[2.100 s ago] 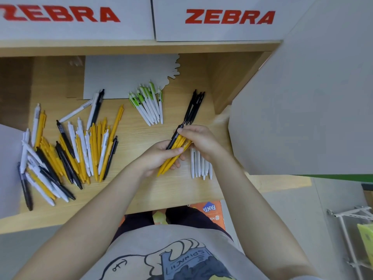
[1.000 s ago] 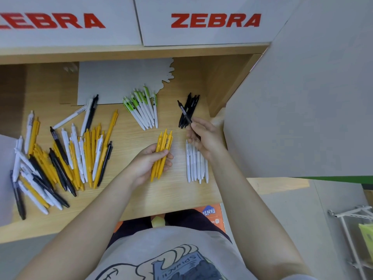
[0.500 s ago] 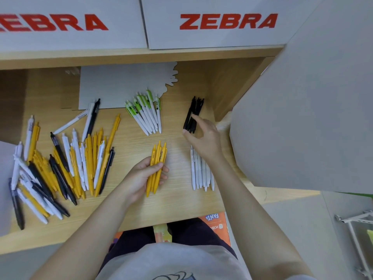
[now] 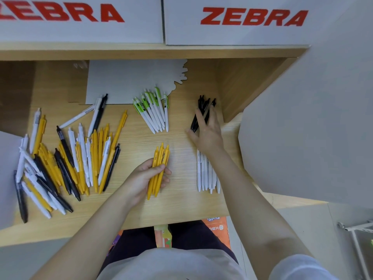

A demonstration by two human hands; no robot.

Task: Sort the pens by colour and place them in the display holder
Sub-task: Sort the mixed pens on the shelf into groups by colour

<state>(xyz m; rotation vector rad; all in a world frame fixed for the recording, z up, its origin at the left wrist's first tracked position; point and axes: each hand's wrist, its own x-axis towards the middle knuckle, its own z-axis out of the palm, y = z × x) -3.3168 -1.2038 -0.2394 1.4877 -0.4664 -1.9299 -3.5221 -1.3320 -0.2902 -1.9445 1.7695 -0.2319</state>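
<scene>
On desk (image 4: 181, 205): four small piles sorted, big mixed heap (image 4: 66, 158) left; left hand (image 4: 145, 178) clutching yellow pens (image 4: 159, 168), right hand (image 4: 205, 130) flat on black pens (image 4: 203, 106); holder unseen.

The left hand (image 4: 145, 177) lies palm up, forearm reaching in from the lower left, its fingers and thumb curled round a small bundle of yellow pens (image 4: 159, 168). The right hand (image 4: 207, 131) is stretched farther forward on a long bare forearm, palm down, fingers straight and spread.
</scene>
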